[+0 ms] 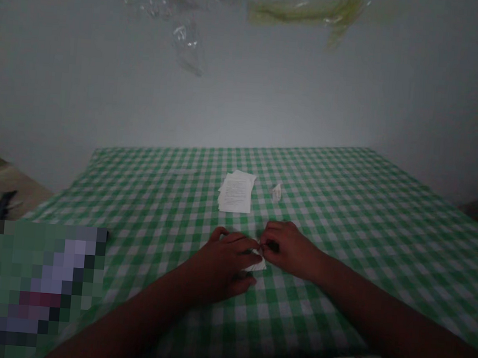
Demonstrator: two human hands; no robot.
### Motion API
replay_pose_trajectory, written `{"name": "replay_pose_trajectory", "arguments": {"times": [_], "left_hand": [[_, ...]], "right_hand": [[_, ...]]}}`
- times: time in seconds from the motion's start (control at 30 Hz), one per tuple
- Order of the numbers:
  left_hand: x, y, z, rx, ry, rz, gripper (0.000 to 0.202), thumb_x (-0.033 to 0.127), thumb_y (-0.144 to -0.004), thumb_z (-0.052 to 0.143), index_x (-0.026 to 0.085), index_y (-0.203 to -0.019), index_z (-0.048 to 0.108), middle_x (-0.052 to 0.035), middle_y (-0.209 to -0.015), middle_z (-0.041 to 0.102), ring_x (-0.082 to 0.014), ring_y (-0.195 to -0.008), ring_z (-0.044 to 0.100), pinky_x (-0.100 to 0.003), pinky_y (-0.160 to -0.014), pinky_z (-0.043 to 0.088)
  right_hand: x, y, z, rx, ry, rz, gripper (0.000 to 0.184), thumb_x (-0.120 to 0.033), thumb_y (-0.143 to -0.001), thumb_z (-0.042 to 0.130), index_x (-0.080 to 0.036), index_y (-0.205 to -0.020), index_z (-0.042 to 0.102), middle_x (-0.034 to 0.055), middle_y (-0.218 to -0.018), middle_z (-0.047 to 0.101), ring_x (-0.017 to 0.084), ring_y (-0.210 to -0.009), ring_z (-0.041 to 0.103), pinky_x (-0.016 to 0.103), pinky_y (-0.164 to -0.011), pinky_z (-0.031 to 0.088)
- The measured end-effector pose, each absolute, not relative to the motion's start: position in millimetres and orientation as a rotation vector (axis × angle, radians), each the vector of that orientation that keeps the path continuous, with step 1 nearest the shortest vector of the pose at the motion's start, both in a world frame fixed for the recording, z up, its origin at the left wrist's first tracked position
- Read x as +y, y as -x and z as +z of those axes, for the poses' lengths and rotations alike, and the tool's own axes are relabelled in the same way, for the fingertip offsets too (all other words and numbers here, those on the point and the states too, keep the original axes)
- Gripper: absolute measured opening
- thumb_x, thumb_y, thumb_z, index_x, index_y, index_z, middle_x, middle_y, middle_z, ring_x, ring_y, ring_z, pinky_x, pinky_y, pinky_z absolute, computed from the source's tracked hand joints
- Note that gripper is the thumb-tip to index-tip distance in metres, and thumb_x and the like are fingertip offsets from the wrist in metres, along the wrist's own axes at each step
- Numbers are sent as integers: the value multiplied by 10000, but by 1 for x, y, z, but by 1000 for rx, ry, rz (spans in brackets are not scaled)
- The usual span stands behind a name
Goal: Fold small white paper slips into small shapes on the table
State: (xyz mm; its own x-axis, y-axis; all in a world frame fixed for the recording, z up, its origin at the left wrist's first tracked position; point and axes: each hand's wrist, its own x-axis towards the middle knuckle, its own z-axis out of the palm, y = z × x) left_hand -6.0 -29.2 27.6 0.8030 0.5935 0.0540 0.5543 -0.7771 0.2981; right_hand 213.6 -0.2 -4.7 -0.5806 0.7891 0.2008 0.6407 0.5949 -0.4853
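A small white piece of paper (259, 265), partly hidden by my fingers, lies on the checked tablecloth near the middle. Over it rests my left hand (224, 263), palm down, with its fingers stretched and apart on the paper. At the paper's upper right edge my right hand (289, 249) is closed, its thumb and fingertips pinched together on it. Just beyond both hands is a loose stack of printed paper sheets (238, 194). A small folded paper piece (277, 192) stands to the right of that stack.
A green and white checked cloth (344, 209) covers the table, which reaches a pale wall (269, 104). Clear tape (188, 37) and yellow tape (301, 14) stick to the wall. A blurred-out, pixelated patch (48, 285) covers the table's left front.
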Motion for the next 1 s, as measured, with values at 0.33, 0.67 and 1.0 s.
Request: {"name": "replay_pose_trajectory", "arguments": {"times": [0.33, 0.67, 1.0], "left_hand": [[-31, 7, 27, 936, -2688, 231, 382, 374, -849, 666, 322, -1215, 568, -2, -1326, 583, -246, -1218, 490, -495, -1001, 208], [-31, 8, 28, 942, -2644, 222, 370, 366, -840, 667, 351, -1201, 582, 46, -1334, 579, -237, -1235, 472, -471, -997, 212], [-32, 7, 26, 971, -2655, 232, 353, 385, -859, 633, 348, -1207, 584, 30, -1364, 567, -255, -1255, 454, -494, -1009, 194]], "right_hand": [[-2, -210, -4, -2422, 1218, 485, 70, -176, -845, 610, -172, -781, 636, -7, -768, 581, 141, -762, 556, 299, -723, 327], [-1, -215, -6, -2366, 1120, 532, 122, -172, -878, 581, -175, -792, 668, 9, -757, 590, 141, -742, 554, 280, -702, 374], [1, -213, -10, -2364, 1143, 442, 143, -181, -911, 553, -181, -795, 637, 9, -756, 564, 149, -760, 540, 283, -703, 389]]}}
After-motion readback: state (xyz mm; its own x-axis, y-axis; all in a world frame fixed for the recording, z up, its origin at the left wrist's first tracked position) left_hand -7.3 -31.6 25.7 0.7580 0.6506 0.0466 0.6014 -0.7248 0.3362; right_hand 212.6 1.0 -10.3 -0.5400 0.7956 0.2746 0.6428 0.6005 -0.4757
